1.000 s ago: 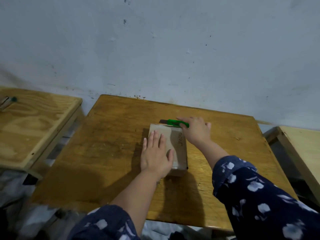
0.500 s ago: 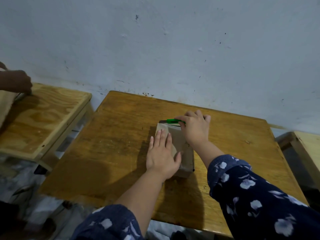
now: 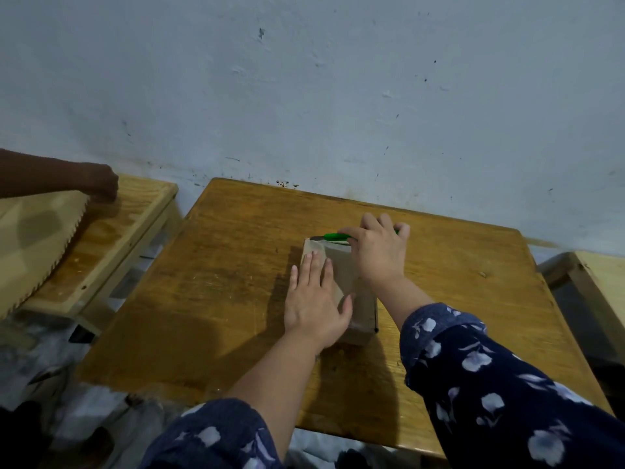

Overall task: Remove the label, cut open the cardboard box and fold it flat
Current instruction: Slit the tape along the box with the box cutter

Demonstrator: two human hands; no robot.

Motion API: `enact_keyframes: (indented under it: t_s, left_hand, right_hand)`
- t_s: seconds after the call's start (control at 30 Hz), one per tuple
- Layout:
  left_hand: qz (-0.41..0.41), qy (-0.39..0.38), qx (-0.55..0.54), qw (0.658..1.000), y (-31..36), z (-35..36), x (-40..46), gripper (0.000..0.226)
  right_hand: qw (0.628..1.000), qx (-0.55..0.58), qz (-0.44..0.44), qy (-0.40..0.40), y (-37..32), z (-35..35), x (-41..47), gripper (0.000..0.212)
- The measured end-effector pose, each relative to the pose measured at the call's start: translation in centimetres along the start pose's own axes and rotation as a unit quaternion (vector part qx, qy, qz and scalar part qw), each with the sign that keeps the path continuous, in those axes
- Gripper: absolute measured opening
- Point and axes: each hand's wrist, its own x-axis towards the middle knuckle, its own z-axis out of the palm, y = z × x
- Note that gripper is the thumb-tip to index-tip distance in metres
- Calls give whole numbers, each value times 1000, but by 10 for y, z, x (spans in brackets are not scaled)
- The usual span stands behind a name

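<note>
a single head-worn view looks forward and down from above the wooden table (image 3: 236,282), close over the person's outstretched arms, facing a pale blue wall (image 3: 338,96) beyond the table's far edge.

The worn, scratched wooden surface (image 3: 209,289) stands against a pale blue wall and carries a closed cardboard box (image 3: 363,306), lying flat under the fingers (image 3: 313,265) of the left hand. Its far end is just beneath the right hand's fingers (image 3: 372,221). Around the box the wood is bare, with stains along the far edge.
</note>
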Motion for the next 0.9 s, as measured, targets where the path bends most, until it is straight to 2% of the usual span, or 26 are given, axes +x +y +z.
enact_keyframes:
  t_s: [0.27,0.53,0.9]
  left_hand:
    - [-3,-4,-11,1000,1,-2,-2,76]
    - [-5,-1,-16,1000,1,-2,-2,75]
    - [-2,-12,-12,1000,0,-5,-2,75]
  right_hand:
    - [999,-35,9,-40,18,-3,-9,36]
    - [996,-75,20,-41,53,-17,-18,35]
    - [997,-59,36,-34,47,-18,-18,34]
